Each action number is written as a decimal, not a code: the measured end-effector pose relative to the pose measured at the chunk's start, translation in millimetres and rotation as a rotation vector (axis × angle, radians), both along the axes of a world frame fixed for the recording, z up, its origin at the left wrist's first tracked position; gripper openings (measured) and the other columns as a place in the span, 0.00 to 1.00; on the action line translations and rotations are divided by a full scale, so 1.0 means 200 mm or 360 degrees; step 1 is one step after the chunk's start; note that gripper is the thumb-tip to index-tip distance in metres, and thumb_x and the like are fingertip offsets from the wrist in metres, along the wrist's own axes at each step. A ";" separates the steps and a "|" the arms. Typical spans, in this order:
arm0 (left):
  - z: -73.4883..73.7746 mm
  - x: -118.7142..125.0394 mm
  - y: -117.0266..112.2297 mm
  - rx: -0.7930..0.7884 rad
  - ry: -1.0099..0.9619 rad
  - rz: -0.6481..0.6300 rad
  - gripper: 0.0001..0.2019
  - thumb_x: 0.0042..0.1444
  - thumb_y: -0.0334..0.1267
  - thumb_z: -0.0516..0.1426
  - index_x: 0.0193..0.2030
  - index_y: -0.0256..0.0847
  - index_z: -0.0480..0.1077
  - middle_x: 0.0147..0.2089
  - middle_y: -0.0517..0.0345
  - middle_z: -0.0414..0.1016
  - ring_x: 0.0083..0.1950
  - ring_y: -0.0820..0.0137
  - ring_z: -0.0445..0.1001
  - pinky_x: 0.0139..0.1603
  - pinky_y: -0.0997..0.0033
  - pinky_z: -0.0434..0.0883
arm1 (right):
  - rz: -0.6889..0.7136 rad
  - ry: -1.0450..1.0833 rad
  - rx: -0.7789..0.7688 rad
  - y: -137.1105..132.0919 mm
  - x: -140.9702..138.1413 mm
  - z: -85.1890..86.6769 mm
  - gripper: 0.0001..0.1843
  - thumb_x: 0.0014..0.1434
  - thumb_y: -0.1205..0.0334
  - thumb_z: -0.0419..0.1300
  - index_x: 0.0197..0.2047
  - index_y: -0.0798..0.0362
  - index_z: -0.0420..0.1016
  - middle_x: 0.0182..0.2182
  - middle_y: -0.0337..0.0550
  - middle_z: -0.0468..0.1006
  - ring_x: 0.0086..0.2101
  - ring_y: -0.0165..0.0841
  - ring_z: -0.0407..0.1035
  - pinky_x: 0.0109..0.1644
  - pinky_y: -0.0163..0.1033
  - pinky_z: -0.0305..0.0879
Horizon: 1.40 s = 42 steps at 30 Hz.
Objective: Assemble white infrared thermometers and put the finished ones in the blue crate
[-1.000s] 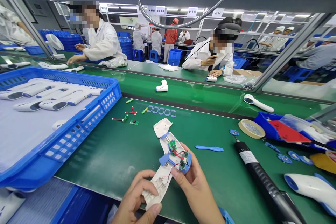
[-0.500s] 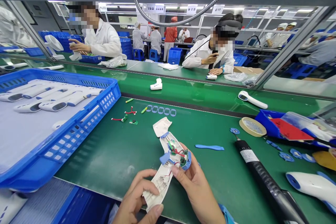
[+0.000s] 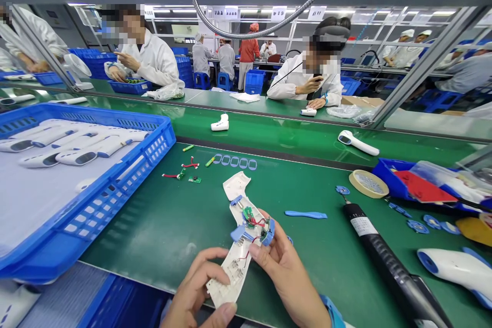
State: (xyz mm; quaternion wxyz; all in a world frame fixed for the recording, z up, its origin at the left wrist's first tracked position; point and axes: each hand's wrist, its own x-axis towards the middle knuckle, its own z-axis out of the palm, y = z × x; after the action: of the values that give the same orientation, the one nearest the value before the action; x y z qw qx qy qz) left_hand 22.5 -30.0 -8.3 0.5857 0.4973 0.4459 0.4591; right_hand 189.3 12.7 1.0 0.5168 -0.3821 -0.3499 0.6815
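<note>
Between my hands is the opened white housing half [image 3: 239, 259] of a handheld thermometer, tilted with its inside facing up. A small green circuit board [image 3: 249, 213], red wires and blue plastic parts sit in its upper section. My left hand [image 3: 200, 284] grips the lower handle end, fingers on the inner side and thumb at the bottom edge. My right hand [image 3: 286, 266] pinches the right side near the blue end piece [image 3: 268, 233]. A separate white shell piece [image 3: 236, 184] lies on the green mat just beyond the housing.
Left stands a blue crate [image 3: 115, 205] of white thermometers. Small boards, wires and blue rings [image 3: 239, 162] lie ahead. To the right are a blue pry tool [image 3: 306, 214], an electric screwdriver [image 3: 378, 256], a tape roll [image 3: 368, 184] and a blue bin [image 3: 395, 166]. Co-workers sit across the belt.
Thermometers on the green belt have shifted left. The held housing has moved slightly left, with both hands keeping their grip. Across the belt, the left co-worker's hand has lowered into a blue tray.
</note>
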 end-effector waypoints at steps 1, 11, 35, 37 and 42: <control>0.01 -0.01 0.00 -0.0004 -0.0009 0.0005 0.11 0.50 0.47 0.59 0.35 0.45 0.69 0.52 0.55 0.60 0.39 0.71 0.69 0.37 0.76 0.65 | 0.0032 -0.0001 0.0003 0.00 0.00 0.00 0.31 0.51 0.59 0.64 0.56 0.45 0.57 0.53 0.41 0.69 0.49 0.31 0.67 0.53 0.36 0.64; 0.06 -0.14 0.19 0.0009 0.0208 0.0134 0.16 0.55 0.45 0.55 0.49 0.45 0.63 0.48 0.52 0.67 0.46 0.67 0.70 0.48 0.72 0.67 | 0.0403 -0.0102 0.0099 0.01 0.07 0.03 0.31 0.53 0.60 0.63 0.57 0.43 0.54 0.52 0.41 0.69 0.48 0.30 0.67 0.52 0.38 0.63; 0.09 0.00 0.29 -0.0277 0.0053 -0.0263 0.21 0.57 0.48 0.52 0.51 0.34 0.66 0.27 0.56 0.74 0.27 0.71 0.72 0.30 0.73 0.71 | -0.0221 -0.1820 0.1229 -0.03 0.09 0.18 0.15 0.56 0.57 0.58 0.47 0.49 0.69 0.38 0.44 0.76 0.38 0.36 0.69 0.38 0.39 0.67; 0.08 0.00 0.26 -0.0241 0.0056 -0.0244 0.20 0.58 0.47 0.51 0.52 0.35 0.66 0.29 0.56 0.74 0.28 0.71 0.71 0.31 0.73 0.71 | -0.0303 -0.1954 0.1424 -0.03 0.06 0.18 0.12 0.57 0.61 0.58 0.45 0.51 0.71 0.36 0.43 0.78 0.34 0.34 0.70 0.35 0.38 0.65; 0.09 -0.03 0.24 -0.0243 -0.0003 -0.0352 0.18 0.58 0.44 0.52 0.53 0.39 0.65 0.33 0.56 0.74 0.33 0.70 0.71 0.33 0.74 0.71 | -0.0239 -0.1996 0.1673 -0.04 0.06 0.15 0.15 0.56 0.69 0.57 0.48 0.55 0.69 0.42 0.46 0.77 0.36 0.34 0.69 0.38 0.40 0.66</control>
State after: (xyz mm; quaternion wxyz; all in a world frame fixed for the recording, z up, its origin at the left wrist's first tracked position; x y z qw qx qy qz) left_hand 16.8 18.7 10.0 0.6694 0.4968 0.4215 0.3570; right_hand 200.3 4.1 31.8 0.3810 -0.4223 -0.8208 0.0522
